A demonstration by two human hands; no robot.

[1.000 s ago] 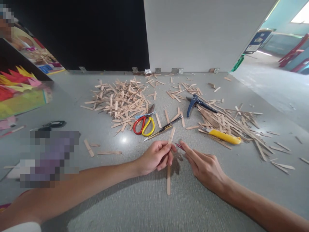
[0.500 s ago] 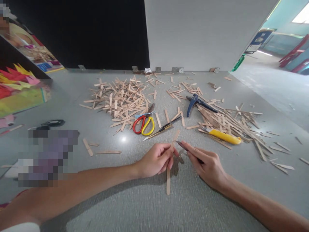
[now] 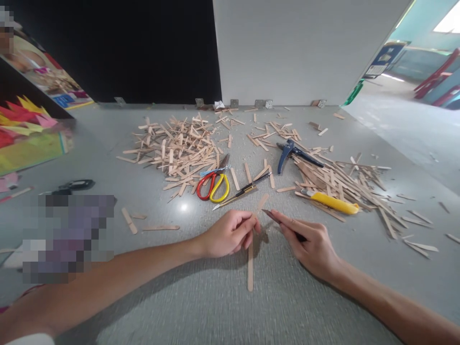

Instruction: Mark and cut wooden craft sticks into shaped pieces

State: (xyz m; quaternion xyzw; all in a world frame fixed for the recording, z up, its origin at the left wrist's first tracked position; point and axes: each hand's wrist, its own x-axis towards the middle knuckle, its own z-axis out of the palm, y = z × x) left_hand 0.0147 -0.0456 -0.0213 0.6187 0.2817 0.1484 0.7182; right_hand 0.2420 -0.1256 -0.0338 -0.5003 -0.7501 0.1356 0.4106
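My left hand (image 3: pixel 235 233) is closed with its fingers curled. Whether anything is pinched inside them is hidden. Just past its fingertips is a short pale wooden stick (image 3: pixel 263 201). A longer flat craft stick (image 3: pixel 250 273) lies on the floor below the same hand, its upper part covered by the fingers. My right hand (image 3: pixel 309 242) is closed around a slim dark blade-like tool (image 3: pixel 272 216), tip pointing left toward the short stick. Ahead of my hands lie scissors (image 3: pixel 212 187) with one red and one yellow handle, and a black-and-gold pen-like tool (image 3: pixel 244 190).
A heap of short cut sticks (image 3: pixel 179 148) lies ahead on the left. On the right are longer sticks (image 3: pixel 334 179), navy pliers-like cutters (image 3: pixel 293 152) and a yellow utility knife (image 3: pixel 336 203). Hinged black and white panels (image 3: pixel 287 52) stand behind. Another person is partly visible at far left.
My left hand has shifted slightly up and left, and its fingertips have drawn back from the short stick. My right hand and its tool have barely moved.
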